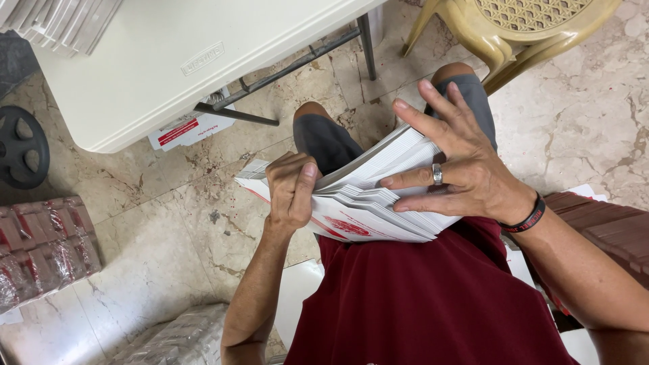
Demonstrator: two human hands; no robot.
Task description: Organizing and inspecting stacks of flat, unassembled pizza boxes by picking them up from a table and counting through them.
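A thick stack of flat white cardboard sheets with red print [365, 203], fanned at its edges, rests above the person's lap, the left grip [292, 192] closed on its near corner, the right grip [454, 165] spread open against its top.

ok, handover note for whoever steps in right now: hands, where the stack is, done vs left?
Left hand: closed grip on the near-left edge of the stack of flat white cartons, thumb on the edges.
Right hand: spread open on top of the stack, fingers slipped between sheets, ring and dark wristband on.
Stack: fanned, held over the lap; person seated beside the white folding table.
Nearby: one flat carton on the floor under the table, wrapped bundles on the floor at left.
Done: stack picked up and fanned. Left: nothing separated off it yet.
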